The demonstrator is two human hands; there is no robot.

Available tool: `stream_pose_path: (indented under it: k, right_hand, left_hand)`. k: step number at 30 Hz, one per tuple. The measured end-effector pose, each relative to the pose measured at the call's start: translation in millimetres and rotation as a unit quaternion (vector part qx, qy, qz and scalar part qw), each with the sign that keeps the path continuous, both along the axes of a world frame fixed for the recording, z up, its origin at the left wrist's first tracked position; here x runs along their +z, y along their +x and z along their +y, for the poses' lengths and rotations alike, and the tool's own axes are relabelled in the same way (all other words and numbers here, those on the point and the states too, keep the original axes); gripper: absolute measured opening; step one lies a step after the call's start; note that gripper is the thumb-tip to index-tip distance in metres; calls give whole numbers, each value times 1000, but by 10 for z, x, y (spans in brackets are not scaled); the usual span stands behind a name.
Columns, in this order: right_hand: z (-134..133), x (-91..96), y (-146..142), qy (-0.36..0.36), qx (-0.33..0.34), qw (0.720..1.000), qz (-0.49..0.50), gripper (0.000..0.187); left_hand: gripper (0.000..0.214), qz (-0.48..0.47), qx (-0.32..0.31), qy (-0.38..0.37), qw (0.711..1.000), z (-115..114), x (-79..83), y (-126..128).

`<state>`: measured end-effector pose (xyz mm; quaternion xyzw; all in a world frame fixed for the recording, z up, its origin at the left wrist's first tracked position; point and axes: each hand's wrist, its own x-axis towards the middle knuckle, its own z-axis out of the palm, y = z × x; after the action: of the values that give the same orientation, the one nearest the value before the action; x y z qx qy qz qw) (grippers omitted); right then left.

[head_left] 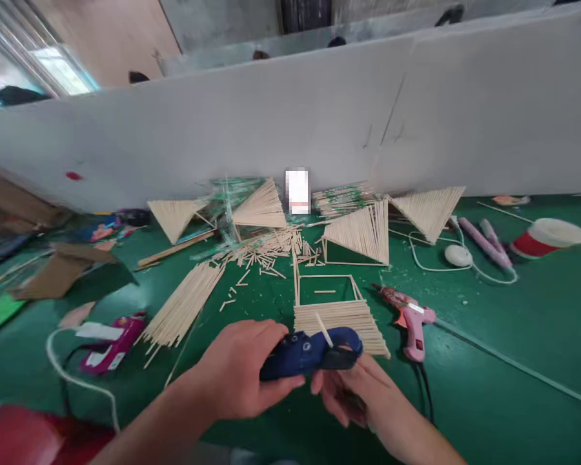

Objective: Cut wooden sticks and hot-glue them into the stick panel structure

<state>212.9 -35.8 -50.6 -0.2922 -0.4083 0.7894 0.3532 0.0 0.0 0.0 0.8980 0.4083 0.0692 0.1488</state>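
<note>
My left hand is wrapped round the handles of a blue hand-held cutter with a curved, hooked jaw. A thin wooden stick pokes up at an angle through that jaw. Just under the jaw is my right hand, its fingers curled; what they hold is hidden, as is the stick's lower end. Beyond the cutter lies a stick frame, partly covered by a layer of sticks laid side by side.
To the right rests a pink glue gun; a purple one lies left. Long sticks and short cut pieces are scattered. Stick-built shapes stand along the white partition. A red-white paper cup is far right.
</note>
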Motion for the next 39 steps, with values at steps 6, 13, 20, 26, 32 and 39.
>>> stream_pose_path:
  k: [6,13,20,26,32,39]
  right_hand:
    - [-62,105,48,18,0,999,-35,56]
    - [-143,38,-6,265,-148,914,-271,47]
    - [-148,-19,-15,264,-174,904,-287,43]
    - [-200,-72,-26,183,-157,936,-256,50]
    - [-106,16,31,-25,21,999,-2,65]
    - [-170,30,50,64,-65,983,-158,56]
  left_hand:
    - [32,-32,-9,16,999,-37,-34,-42]
    - [35,-25,3,30,999,-26,-10,-9]
    - [31,-11,-11,51,999,1,3,29]
    - [31,11,-10,44,999,3,14,45]
    - [33,-11,-28,25,999,2,-5,9]
    - [36,-32,-22,28,999,-12,-23,-9]
